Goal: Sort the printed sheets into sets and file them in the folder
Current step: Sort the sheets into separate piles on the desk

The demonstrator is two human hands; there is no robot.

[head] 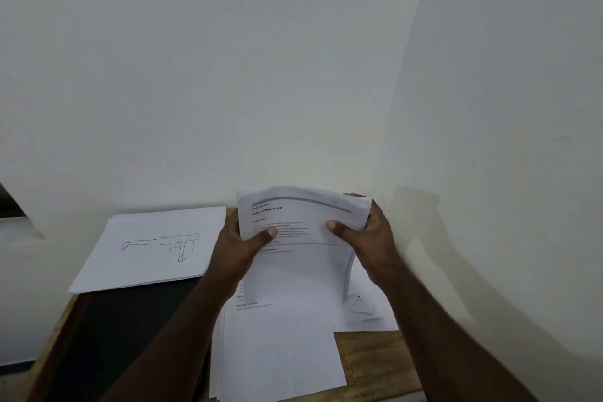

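A bundle of printed text sheets (300, 258) is held up above the table, its top bent toward me. My left hand (239, 245) grips its left edge with the thumb on the front. My right hand (368, 238) grips the upper right corner, thumb on the front, fingers behind. Under the bundle lies a loose pile of printed sheets (280, 352). To the left, a set of sheets with a line drawing of a figure in a push-up pose (153, 248) lies on a black folder (130, 320).
The wooden table (368, 365) stands in a corner against white walls. More sheets (372, 313) stick out at the right under the held bundle. The table's left edge runs beside the folder.
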